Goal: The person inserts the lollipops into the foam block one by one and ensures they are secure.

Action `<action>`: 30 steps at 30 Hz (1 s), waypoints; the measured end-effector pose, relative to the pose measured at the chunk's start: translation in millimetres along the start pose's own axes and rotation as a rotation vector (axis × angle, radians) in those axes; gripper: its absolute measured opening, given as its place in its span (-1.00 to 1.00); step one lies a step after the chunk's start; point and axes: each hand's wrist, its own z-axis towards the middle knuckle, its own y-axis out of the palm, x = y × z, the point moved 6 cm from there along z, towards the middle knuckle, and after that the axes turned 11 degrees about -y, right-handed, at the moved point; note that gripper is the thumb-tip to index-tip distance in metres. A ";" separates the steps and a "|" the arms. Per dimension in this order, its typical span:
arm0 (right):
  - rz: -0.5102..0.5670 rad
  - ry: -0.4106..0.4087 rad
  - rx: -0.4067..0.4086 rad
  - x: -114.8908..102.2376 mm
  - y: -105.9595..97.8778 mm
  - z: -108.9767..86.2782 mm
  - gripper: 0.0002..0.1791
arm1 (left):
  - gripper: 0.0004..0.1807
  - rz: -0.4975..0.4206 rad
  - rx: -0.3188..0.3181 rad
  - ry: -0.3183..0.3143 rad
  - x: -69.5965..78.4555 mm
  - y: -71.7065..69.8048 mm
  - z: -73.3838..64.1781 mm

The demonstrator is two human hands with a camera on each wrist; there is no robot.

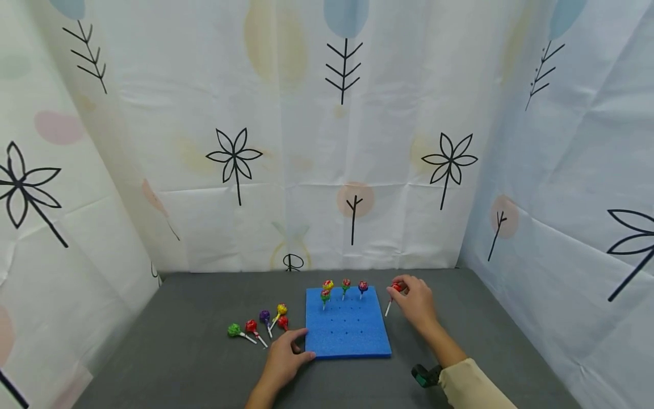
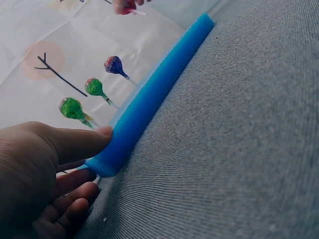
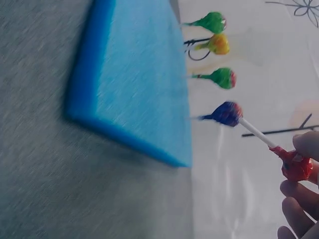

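Note:
A blue foam board with rows of small holes lies flat on the table. My left hand grips its near left corner, thumb on the front edge, fingers at the left side. Between my right thumb and fingers I pinch a red lollipop by its wrapped head, stick angled downward. That right hand is raised just right of the board's far right corner. Several lollipops stand upright toward the back of the board: a yellow one, a green one, another green one and a purple one.
Left of the board lie loose lollipops: green, red, purple, yellow and another red one. The dark grey table meets patterned white curtains at the back and sides.

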 end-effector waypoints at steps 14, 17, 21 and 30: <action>0.073 -0.116 0.094 -33.7 1.9 25.4 -0.75 | -0.38 -0.011 -0.011 -0.024 -0.8 1.0 0.4; 0.081 -0.110 0.096 -38.1 4.7 28.7 -0.73 | -0.38 -0.010 -0.002 -0.009 -0.6 0.5 0.1; 0.096 -0.108 0.095 -42.0 10.7 30.5 -0.72 | -0.38 -0.010 0.006 0.001 -1.0 0.7 -0.4; 0.153 -0.124 0.082 -49.1 27.4 30.3 -0.70 | -0.39 -0.002 -0.006 -0.022 -2.4 1.8 2.2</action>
